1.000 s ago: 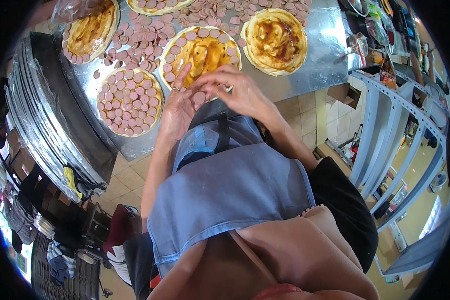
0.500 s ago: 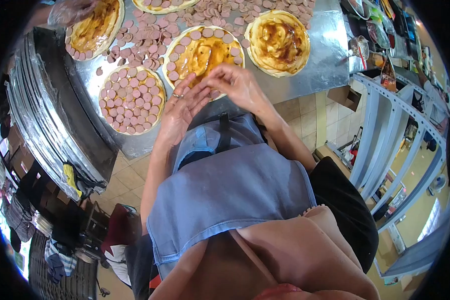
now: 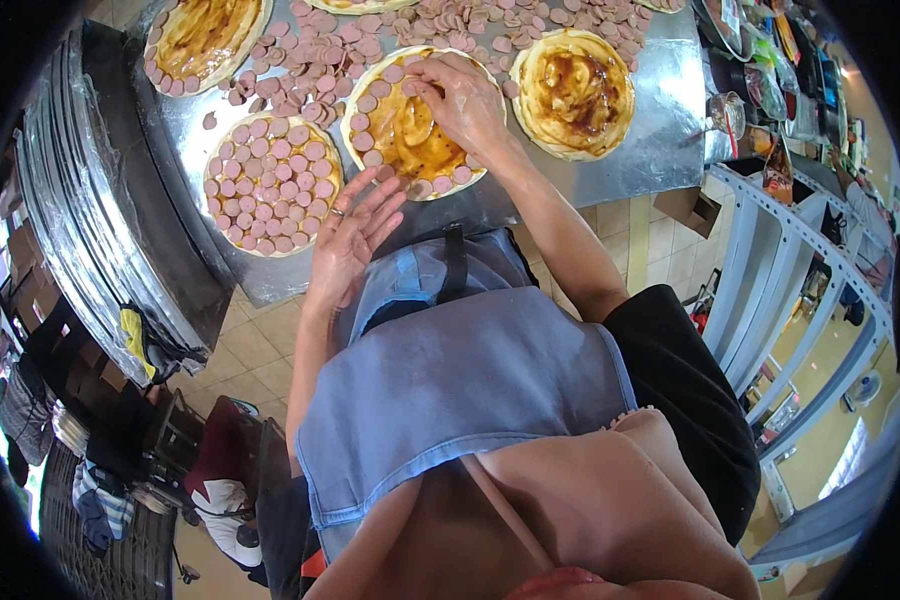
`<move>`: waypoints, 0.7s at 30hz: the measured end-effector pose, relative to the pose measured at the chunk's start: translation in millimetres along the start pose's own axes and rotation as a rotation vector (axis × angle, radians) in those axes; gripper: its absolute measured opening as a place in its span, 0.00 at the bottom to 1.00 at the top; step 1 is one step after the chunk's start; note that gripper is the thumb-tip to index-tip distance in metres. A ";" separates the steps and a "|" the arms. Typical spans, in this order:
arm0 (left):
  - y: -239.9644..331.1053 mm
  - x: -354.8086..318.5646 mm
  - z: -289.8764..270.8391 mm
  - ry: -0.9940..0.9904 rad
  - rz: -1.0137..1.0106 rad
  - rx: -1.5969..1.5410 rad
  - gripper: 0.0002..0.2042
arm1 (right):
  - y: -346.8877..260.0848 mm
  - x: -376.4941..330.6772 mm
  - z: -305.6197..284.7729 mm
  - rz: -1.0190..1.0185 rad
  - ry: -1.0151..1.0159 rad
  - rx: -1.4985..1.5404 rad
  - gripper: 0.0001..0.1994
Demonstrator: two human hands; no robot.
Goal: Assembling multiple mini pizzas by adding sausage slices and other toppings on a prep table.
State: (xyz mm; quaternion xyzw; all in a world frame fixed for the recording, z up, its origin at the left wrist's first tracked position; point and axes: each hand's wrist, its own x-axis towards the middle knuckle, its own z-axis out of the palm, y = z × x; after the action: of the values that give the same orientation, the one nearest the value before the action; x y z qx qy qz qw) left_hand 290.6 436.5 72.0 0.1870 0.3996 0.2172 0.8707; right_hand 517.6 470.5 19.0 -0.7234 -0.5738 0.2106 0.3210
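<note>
A round pizza base (image 3: 410, 135) spread with orange sauce lies on the metal table (image 3: 660, 130), sausage slices ringing its edge. My right hand (image 3: 465, 100) rests on it, fingers bent down onto the slices at its top. My left hand (image 3: 350, 240) hovers palm-up at the near table edge, fingers spread and empty, just below that base. To the left sits a base (image 3: 270, 180) fully covered with pink sausage slices.
Loose sausage slices (image 3: 320, 55) are heaped on the table behind the bases. Two more sauced bases (image 3: 570, 90) (image 3: 200, 35) lie right and far left. A stack of metal trays (image 3: 80, 220) stands at left; a white rack (image 3: 780, 270) at right.
My right hand moved up from the near edge onto the sauced base. My left hand drew back toward me and turned palm-up, fingers spread.
</note>
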 end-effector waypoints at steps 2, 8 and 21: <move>-0.1 -0.5 -0.5 0.004 0.007 -0.014 0.23 | -1.8 0.2 -0.7 -0.001 0.026 -0.013 0.07; 1.3 0.8 2.9 0.012 0.004 0.009 0.23 | 4.6 -7.8 -2.7 -0.105 -0.005 -0.107 0.07; 5.8 5.9 7.0 0.031 0.013 0.022 0.24 | 44.4 -26.4 -75.5 0.029 0.013 -0.398 0.11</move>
State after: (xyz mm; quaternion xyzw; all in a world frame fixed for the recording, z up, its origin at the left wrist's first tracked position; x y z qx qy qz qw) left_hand 298.2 443.4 75.5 0.1960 0.4142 0.2214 0.8608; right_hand 592.6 422.2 39.2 -0.7821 -0.5917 0.0927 0.1723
